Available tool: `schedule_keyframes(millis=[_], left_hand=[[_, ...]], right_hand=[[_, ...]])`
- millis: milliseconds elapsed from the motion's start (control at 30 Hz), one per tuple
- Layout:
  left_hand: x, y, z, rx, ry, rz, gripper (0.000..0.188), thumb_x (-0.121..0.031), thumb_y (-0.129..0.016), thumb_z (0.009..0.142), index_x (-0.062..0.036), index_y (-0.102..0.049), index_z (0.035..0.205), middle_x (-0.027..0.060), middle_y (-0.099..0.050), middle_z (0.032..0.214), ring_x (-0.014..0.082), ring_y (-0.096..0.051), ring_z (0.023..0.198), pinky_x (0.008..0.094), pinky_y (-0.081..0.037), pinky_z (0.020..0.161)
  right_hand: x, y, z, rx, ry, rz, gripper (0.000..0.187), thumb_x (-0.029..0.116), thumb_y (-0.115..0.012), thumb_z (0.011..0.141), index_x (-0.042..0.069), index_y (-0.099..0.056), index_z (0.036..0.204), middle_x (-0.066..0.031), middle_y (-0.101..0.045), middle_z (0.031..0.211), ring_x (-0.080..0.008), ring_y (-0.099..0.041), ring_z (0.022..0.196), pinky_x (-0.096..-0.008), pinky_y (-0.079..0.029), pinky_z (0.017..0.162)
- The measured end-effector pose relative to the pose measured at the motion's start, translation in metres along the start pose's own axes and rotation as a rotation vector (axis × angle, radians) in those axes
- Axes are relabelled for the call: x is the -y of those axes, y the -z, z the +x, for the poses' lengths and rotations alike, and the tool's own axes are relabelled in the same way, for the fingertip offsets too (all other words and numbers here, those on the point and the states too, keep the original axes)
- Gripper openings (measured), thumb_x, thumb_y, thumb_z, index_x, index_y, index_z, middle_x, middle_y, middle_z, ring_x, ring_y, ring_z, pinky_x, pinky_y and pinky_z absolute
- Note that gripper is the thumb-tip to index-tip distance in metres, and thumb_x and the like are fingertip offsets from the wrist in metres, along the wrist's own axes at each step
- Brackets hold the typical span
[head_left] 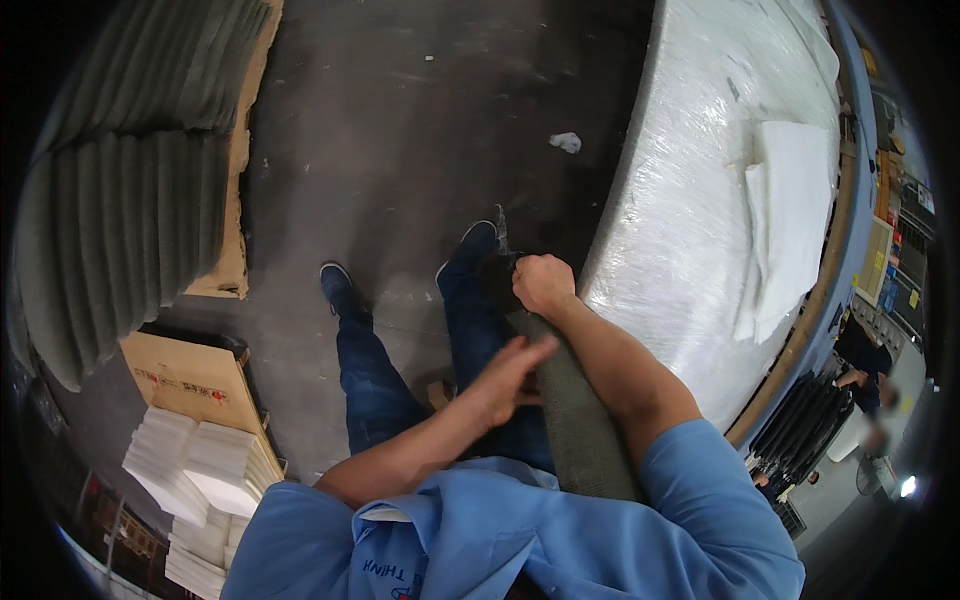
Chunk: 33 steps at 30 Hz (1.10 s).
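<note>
A long grey-green piece (pixel 590 430) with a fine textured surface, foam or thick cloth, runs along the inside of my right forearm toward my body. At its far end my right hand (pixel 545 285) is closed in a fist on it, beside a dark part. A wisp of clear plastic (pixel 502 228) sticks up just beyond that fist. My left hand (pixel 510 378), slightly smeared by motion, is beside the piece's left edge with its fingers stretched and apart. Whether the fingertips touch the piece I cannot tell.
Grey foam sheets (pixel 120 220) stand stacked at the left by cardboard. Below them are a cardboard box (pixel 185 385) and white foam blocks (pixel 205 460). A plastic-wrapped white stack (pixel 690 180) rises close on my right, a folded white sheet (pixel 795 220) on it. People are at far right.
</note>
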<state>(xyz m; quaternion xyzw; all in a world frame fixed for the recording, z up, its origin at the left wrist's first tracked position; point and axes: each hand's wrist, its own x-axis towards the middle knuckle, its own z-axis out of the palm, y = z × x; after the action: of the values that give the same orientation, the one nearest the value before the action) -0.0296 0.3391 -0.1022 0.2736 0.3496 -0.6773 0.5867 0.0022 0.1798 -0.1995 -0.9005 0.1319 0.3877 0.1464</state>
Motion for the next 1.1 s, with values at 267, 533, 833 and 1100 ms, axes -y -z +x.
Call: schedule_keyframes(millis=[267,533,833,1100], left_hand=[[-0.010,-0.023,0.015,0.023,-0.016,-0.190,0.047,-0.011,-0.068,0.087,-0.0008,-0.047,0.128,0.0142,-0.065,0.109,0.0260,-0.070,0.096,0.0398,-0.060,0.083],[-0.006,0.003,0.059,0.039,0.060,-0.272,0.034,-0.011,-0.069,0.088,0.0036,-0.055,0.116,0.0169,-0.067,0.106,0.0283,-0.071,0.093,0.0431,-0.061,0.077],[-0.015,-0.003,0.067,-0.177,0.053,-0.019,0.035,-0.022,-0.067,0.097,0.0039,-0.063,0.121,0.0151,-0.070,0.114,0.0271,-0.071,0.101,0.0440,-0.060,0.087],[-0.020,-0.010,0.072,-0.275,0.063,-0.011,0.048,-0.032,-0.058,0.106,0.0010,-0.054,0.141,0.0183,-0.063,0.136,0.0327,-0.064,0.119,0.0486,-0.055,0.099]], right_hand=[[-0.002,-0.009,0.012,-0.020,0.010,0.052,0.023,0.023,-0.062,0.086,0.006,-0.077,0.088,-0.0219,-0.074,0.093,-0.0424,-0.071,0.092,-0.0500,-0.057,0.086],[-0.009,-0.022,0.013,0.073,-0.053,0.222,0.030,0.032,-0.070,0.085,0.002,-0.075,0.087,-0.0227,-0.072,0.087,-0.0392,-0.071,0.090,-0.0471,-0.056,0.083],[-0.005,0.043,-0.009,-0.016,0.122,0.451,0.045,0.046,-0.067,0.094,0.002,-0.071,0.091,-0.0202,-0.070,0.082,-0.0369,-0.069,0.082,-0.0459,-0.052,0.075],[-0.123,0.200,-0.234,-0.237,-0.478,0.618,0.037,0.036,-0.069,0.097,0.001,-0.070,0.108,-0.0070,-0.064,0.079,-0.0137,-0.057,0.075,-0.0310,-0.048,0.069]])
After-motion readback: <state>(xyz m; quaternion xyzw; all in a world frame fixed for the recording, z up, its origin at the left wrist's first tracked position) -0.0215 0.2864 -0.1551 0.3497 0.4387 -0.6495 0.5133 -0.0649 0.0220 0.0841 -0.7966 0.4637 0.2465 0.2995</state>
